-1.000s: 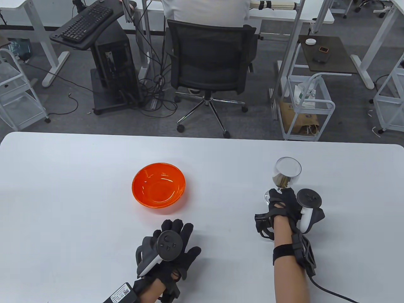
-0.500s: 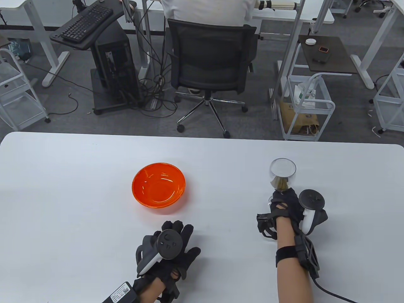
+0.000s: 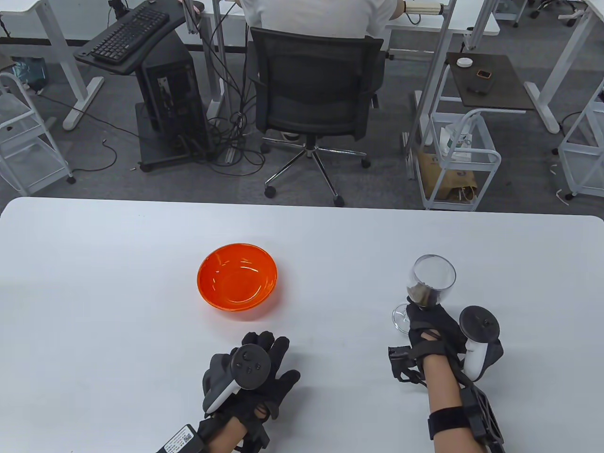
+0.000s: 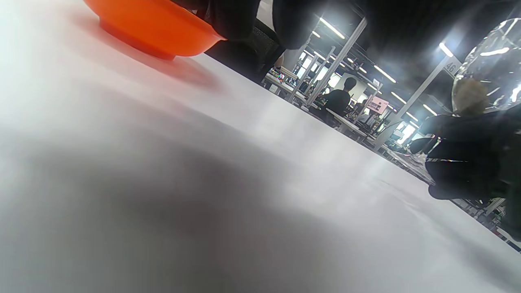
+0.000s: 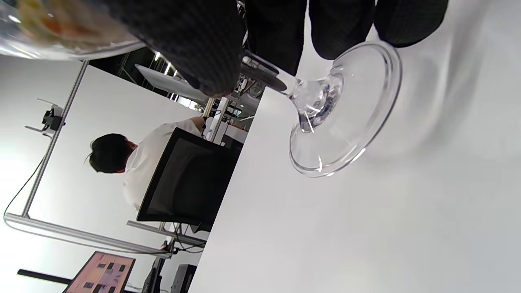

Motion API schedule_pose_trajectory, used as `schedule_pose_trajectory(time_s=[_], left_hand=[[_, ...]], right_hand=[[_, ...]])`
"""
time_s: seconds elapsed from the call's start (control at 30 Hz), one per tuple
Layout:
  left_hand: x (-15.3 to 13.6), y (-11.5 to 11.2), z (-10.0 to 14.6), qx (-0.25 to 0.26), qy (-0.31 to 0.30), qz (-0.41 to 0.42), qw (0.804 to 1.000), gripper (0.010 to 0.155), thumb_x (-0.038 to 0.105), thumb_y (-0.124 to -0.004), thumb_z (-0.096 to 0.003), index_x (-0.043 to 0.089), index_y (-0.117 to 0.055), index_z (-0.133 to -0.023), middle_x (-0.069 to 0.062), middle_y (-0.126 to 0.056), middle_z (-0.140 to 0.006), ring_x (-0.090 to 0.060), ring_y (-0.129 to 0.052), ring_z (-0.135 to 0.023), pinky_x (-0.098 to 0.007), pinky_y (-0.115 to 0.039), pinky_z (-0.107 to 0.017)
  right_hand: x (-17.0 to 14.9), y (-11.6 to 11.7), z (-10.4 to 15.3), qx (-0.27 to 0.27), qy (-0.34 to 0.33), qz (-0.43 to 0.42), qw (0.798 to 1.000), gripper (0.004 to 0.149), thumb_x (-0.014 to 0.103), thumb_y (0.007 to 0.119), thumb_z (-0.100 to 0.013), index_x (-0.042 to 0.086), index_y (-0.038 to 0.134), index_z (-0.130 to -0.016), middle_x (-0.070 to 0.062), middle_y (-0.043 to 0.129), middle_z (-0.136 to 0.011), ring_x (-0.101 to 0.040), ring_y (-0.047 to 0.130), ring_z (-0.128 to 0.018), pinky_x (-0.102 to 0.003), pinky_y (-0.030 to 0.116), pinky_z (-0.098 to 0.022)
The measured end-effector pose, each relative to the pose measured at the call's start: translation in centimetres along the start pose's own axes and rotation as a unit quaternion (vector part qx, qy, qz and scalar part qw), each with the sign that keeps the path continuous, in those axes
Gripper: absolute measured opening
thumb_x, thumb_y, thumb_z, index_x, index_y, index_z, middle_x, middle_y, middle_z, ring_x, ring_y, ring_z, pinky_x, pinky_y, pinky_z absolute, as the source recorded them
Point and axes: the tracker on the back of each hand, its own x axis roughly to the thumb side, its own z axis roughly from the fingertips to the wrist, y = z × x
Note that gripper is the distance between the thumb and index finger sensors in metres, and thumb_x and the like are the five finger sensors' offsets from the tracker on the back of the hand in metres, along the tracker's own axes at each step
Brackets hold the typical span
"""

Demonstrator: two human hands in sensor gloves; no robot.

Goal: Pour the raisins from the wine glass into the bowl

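An orange bowl stands empty on the white table, left of centre. A clear wine glass holds brownish raisins in its bottom. My right hand grips its stem and holds it slightly tilted, with its foot just over the table. In the right wrist view my fingers close round the stem above the foot. My left hand rests flat on the table, empty, just in front of the bowl. The left wrist view shows the bowl and the glass.
The table's far edge runs behind the bowl. Beyond it are an office chair with a seated person, desks and white carts. A cable trails from my right wrist.
My right hand has drawn the wine glass nearer to me and a little to the right. The bowl and my left hand have not moved.
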Motion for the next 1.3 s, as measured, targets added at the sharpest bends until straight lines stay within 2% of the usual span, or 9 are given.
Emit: schedule_pose_trajectory(time_s=[0.2, 0.43, 0.57, 0.9, 1.17, 1.3], left_hand=[[-0.5, 0.4, 0.1, 0.006, 0.0, 0.009, 1.0, 0.076, 0.06, -0.076, -0.0424, 0.03, -0.055, -0.109, -0.013, -0.048, -0.12, -0.044, -0.035, -0.11, -0.065, -0.033, -0.075], [-0.6, 0.4, 0.0, 0.001, -0.003, 0.036, 0.999, 0.076, 0.061, -0.076, -0.0425, 0.03, -0.056, -0.109, -0.013, -0.05, -0.12, -0.044, -0.037, -0.11, -0.065, -0.034, -0.075], [-0.5, 0.0, -0.2, -0.002, -0.005, 0.014, 1.0, 0.076, 0.061, -0.076, -0.0424, 0.03, -0.056, -0.109, -0.012, -0.05, -0.12, -0.044, -0.038, -0.11, -0.065, -0.034, -0.076], [-0.5, -0.5, -0.4, -0.008, -0.01, 0.046, 0.999, 0.076, 0.061, -0.076, -0.0421, 0.03, -0.055, -0.109, -0.011, -0.051, -0.12, -0.043, -0.04, -0.111, -0.065, -0.035, -0.075], [-0.2, -0.8, -0.3, -0.03, -0.027, 0.127, 0.991, 0.08, 0.063, -0.076, -0.0413, 0.029, -0.051, -0.11, -0.011, -0.051, -0.12, -0.043, -0.04, -0.11, -0.065, -0.036, -0.075], [0.0, -1.0, 0.0, -0.046, -0.043, 0.213, 0.975, 0.084, 0.064, -0.078, -0.0404, 0.029, -0.048, -0.11, -0.011, -0.05, -0.12, -0.043, -0.04, -0.11, -0.065, -0.036, -0.075]], right_hand=[[-0.7, 1.0, 3.9, 0.054, -0.011, -0.015, 0.998, 0.041, 0.02, 0.084, -0.052, 0.018, 0.079, -0.092, -0.023, 0.066, -0.109, -0.062, 0.053, -0.098, -0.074, 0.05, -0.067], [-0.4, 1.7, 7.5, 0.087, -0.032, -0.027, 0.995, 0.041, 0.02, 0.083, -0.052, 0.018, 0.077, -0.093, -0.023, 0.067, -0.108, -0.061, 0.053, -0.098, -0.073, 0.05, -0.068], [-0.9, 2.2, 8.3, 0.103, -0.046, -0.03, 0.993, 0.041, 0.02, 0.082, -0.052, 0.018, 0.078, -0.093, -0.022, 0.069, -0.107, -0.061, 0.053, -0.098, -0.074, 0.049, -0.068], [-1.4, 4.2, 8.9, 0.174, -0.059, -0.01, 0.983, 0.041, 0.02, 0.082, -0.052, 0.017, 0.078, -0.093, -0.022, 0.073, -0.104, -0.06, 0.055, -0.098, -0.074, 0.048, -0.068], [-0.6, 6.4, 10.3, 0.214, -0.105, 0.037, 0.97, 0.041, 0.021, 0.082, -0.052, 0.016, 0.078, -0.093, -0.02, 0.078, -0.102, -0.057, 0.057, -0.098, -0.073, 0.049, -0.068], [-0.5, 7.1, 10.8, 0.23, -0.114, 0.039, 0.966, 0.041, 0.021, 0.082, -0.052, 0.017, 0.078, -0.093, -0.02, 0.079, -0.101, -0.057, 0.058, -0.098, -0.073, 0.048, -0.068]])
